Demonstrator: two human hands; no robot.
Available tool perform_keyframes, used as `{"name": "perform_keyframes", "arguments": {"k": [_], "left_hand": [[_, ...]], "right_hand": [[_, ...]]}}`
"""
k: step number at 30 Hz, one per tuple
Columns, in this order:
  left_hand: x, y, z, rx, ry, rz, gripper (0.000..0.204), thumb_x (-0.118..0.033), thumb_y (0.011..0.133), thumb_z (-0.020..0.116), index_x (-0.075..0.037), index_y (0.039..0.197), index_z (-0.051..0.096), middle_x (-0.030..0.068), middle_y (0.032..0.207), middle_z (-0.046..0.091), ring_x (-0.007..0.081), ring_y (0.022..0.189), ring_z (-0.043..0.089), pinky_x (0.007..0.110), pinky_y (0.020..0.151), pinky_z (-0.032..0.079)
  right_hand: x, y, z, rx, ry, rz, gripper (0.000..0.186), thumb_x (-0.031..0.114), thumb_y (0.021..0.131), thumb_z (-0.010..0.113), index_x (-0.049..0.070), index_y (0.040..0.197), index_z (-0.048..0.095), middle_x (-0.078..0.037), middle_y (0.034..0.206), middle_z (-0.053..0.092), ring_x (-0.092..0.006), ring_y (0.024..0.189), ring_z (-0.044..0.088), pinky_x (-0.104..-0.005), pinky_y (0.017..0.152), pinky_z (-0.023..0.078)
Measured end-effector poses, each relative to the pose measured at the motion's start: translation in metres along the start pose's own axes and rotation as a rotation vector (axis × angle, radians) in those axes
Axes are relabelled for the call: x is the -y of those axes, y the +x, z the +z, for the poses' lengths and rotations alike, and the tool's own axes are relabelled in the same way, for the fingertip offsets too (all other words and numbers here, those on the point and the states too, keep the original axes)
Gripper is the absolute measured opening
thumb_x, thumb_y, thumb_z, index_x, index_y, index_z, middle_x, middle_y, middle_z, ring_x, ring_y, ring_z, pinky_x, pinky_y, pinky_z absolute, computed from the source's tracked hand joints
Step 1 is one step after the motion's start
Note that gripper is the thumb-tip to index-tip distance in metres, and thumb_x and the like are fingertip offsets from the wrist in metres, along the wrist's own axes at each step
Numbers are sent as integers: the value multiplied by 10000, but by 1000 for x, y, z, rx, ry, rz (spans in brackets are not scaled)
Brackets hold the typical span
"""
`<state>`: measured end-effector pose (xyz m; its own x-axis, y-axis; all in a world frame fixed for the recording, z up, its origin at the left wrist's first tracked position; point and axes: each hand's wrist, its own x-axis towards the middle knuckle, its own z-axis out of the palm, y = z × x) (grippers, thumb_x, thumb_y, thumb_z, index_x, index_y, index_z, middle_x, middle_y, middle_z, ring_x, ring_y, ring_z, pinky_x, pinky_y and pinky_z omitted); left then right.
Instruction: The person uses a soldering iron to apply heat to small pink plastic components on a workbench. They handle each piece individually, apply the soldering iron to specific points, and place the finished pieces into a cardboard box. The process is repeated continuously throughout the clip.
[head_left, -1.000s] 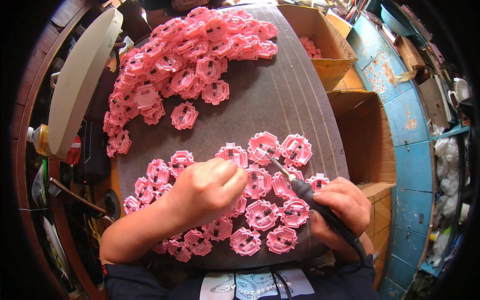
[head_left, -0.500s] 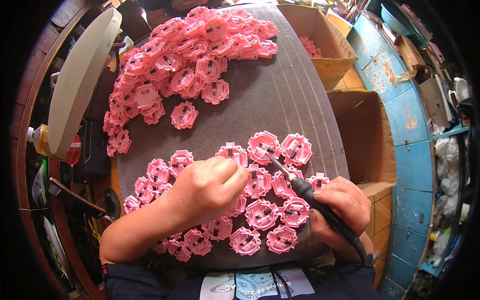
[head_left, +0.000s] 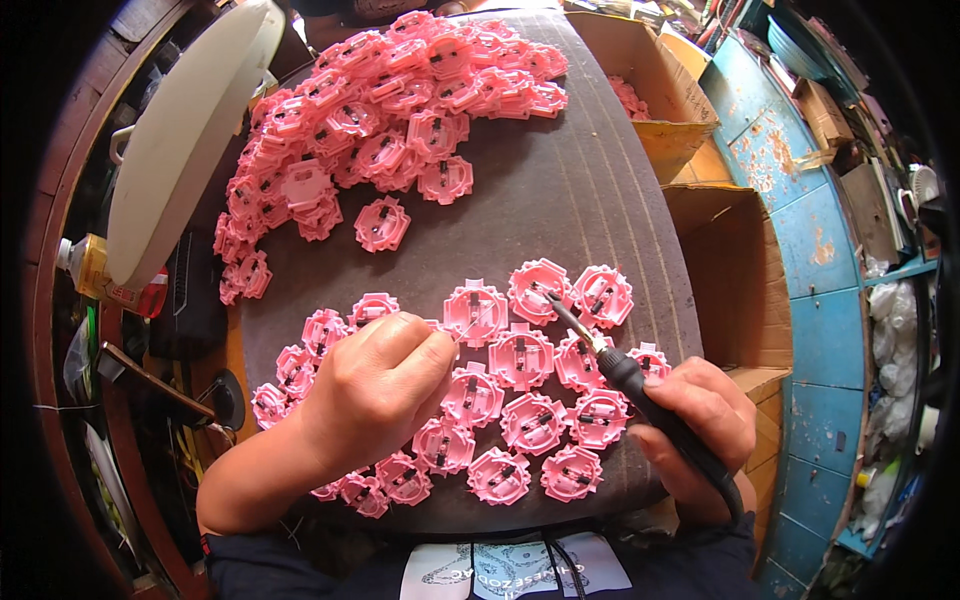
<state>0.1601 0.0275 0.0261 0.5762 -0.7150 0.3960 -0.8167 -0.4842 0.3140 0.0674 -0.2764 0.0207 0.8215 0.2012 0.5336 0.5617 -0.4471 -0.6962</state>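
Observation:
My right hand (head_left: 708, 415) grips the black handle of a soldering iron (head_left: 626, 372). Its metal tip points up and left, over a round pink plastic part (head_left: 540, 292) with small black pieces inside. My left hand (head_left: 385, 372) is closed in a pinch, and a thin strand that looks like solder wire (head_left: 484, 326) runs from its fingers across a neighbouring pink part (head_left: 475, 306). Several more such parts, one of them a pink part (head_left: 521, 357), lie face up in loose rows around both hands. Some are hidden under my left hand and forearm.
A big heap of pink parts (head_left: 400, 100) covers the far left of the dark table (head_left: 560, 200), with one single part (head_left: 382, 224) before it. Cardboard boxes (head_left: 735, 270) stand along the right edge. A pale oval panel (head_left: 190, 150) and a bottle (head_left: 95, 270) are at left.
My left hand has drawn back to the left, uncovering more of a pink part. The iron's tip has lifted slightly and shifted right. The whole view has moved a little.

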Motion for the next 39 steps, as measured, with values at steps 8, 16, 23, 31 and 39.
{"name": "perform_keyframes", "arguments": {"k": [8,16,23,31,39], "left_hand": [[10,-14,-5,33,-18,-31,284,62,808,774,30,1078,693,137,920,654,315,773,677,408,664,559],[14,-17,0,59,-18,-19,255,18,821,779,34,1063,699,148,961,684,318,816,707,408,699,590],[17,-14,10,-47,24,36,184,-27,764,716,5,933,652,104,849,612,260,715,658,378,621,549],[16,-14,6,52,-7,2,224,0,794,757,23,999,669,130,903,641,296,765,677,398,663,565],[16,-17,4,50,-11,-2,255,26,801,792,37,1030,682,138,930,659,308,780,687,401,673,572]], "right_hand": [[15,13,19,65,48,54,421,-14,790,792,-90,1195,703,-199,905,709,-304,735,695,-379,651,556],[9,17,29,65,42,75,407,-46,775,776,-84,1175,714,-202,930,725,-311,761,706,-379,676,559],[9,19,31,81,42,66,418,-51,769,778,-81,1181,715,-194,920,728,-310,756,707,-386,676,556],[8,19,31,79,28,54,414,-47,767,782,-78,1174,716,-186,911,730,-310,754,707,-386,678,554],[10,17,28,34,20,61,418,-44,742,774,-80,1155,717,-202,903,721,-313,755,706,-386,689,563]]}}
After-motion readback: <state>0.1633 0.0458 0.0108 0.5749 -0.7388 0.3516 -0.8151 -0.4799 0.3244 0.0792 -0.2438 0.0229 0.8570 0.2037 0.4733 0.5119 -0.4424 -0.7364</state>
